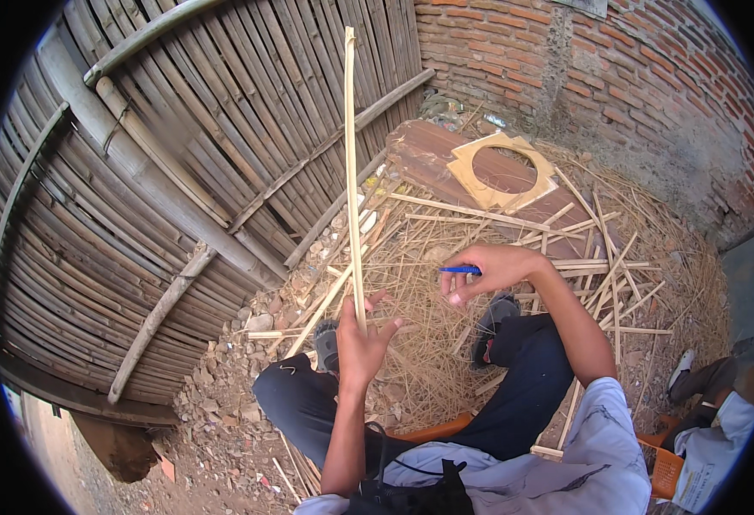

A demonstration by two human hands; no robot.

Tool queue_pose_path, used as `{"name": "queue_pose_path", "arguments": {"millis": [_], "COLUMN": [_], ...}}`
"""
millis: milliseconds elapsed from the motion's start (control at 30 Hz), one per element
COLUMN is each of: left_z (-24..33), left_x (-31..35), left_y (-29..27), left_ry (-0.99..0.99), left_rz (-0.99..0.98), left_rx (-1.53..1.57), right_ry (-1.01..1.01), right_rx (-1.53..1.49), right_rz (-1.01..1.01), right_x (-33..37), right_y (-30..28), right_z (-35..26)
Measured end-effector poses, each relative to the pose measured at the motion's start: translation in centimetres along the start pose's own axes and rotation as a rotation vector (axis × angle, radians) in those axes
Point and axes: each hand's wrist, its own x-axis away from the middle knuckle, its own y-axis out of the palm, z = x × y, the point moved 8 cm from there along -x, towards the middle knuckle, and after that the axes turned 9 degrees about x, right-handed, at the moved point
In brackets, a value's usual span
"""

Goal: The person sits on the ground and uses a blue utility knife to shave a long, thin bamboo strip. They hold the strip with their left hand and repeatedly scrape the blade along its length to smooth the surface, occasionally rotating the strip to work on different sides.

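Note:
My left hand is around the lower end of a long pale bamboo strip, its thumb and a finger apart on the right side. The strip stands almost upright in front of me, its far tip high against the bamboo wall. Over to the right, my right hand pinches a slim blue tool, which points left toward the strip. Whether it is a pen or a knife handle I cannot tell. A gap separates the tool from the strip. Beneath both hands lies a heap of thin bamboo shavings.
Several loose bamboo strips lie crossed on the right. Beyond them, a brown board carries a pale sheet with a round hole. A bamboo wall rises left, a brick wall behind. Another person's shoe shows at right.

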Motion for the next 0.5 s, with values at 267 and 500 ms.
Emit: {"name": "queue_pose_path", "arguments": {"millis": [267, 500], "left_z": [0.9, 3.2], "left_x": [0.9, 2.9], "left_y": [1.0, 3.3], "left_ry": [-0.077, -0.312], "left_rz": [-0.138, -0.457], "left_rx": [0.256, 0.477], "right_ry": [-0.089, -0.141], "right_rx": [-0.339, -0.465], "right_rz": [0.612, 0.717], "right_x": [-0.7, -0.3], "right_y": [-2.9, -2.4], "right_z": [-1.9, -5.3]}}
